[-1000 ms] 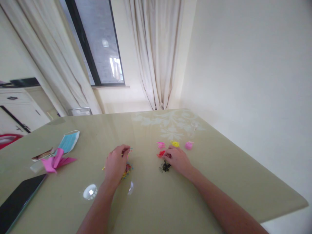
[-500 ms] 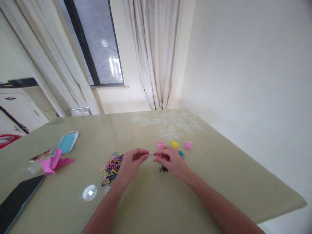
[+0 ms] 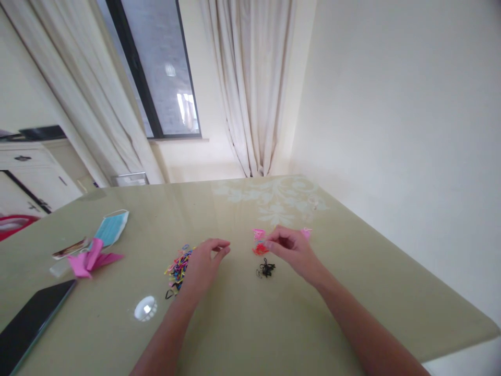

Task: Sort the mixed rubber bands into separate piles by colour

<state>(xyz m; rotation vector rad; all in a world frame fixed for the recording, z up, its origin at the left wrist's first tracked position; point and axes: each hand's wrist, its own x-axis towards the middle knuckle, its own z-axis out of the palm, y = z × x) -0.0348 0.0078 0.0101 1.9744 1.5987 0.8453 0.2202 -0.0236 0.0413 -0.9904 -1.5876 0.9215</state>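
Note:
My left hand (image 3: 204, 265) hovers just right of a mixed heap of small coloured rubber bands (image 3: 179, 269), thumb and index finger slightly apart with nothing between them. My right hand (image 3: 294, 249) is closed in a pinch on a small blue rubber band (image 3: 261, 242), held over the red rubber bands (image 3: 260, 249). Pink rubber bands (image 3: 259, 234) lie just beyond the red ones, and black rubber bands (image 3: 266, 268) nearer to me. Behind my right hand a pink-purple bunch (image 3: 307, 233) shows only in part. The yellow and blue piles are mostly hidden by that hand.
On the left of the glossy table (image 3: 250, 334) lie a blue face mask (image 3: 112, 228), a folded pink paper shape (image 3: 92, 259) and a dark tablet-like device (image 3: 33, 324). A wall (image 3: 391, 130) runs along the right side.
My left hand came from the mixed heap to the middle with a blue rubber band, then drew back left without it. My right hand now pinches the band and has moved slightly right.

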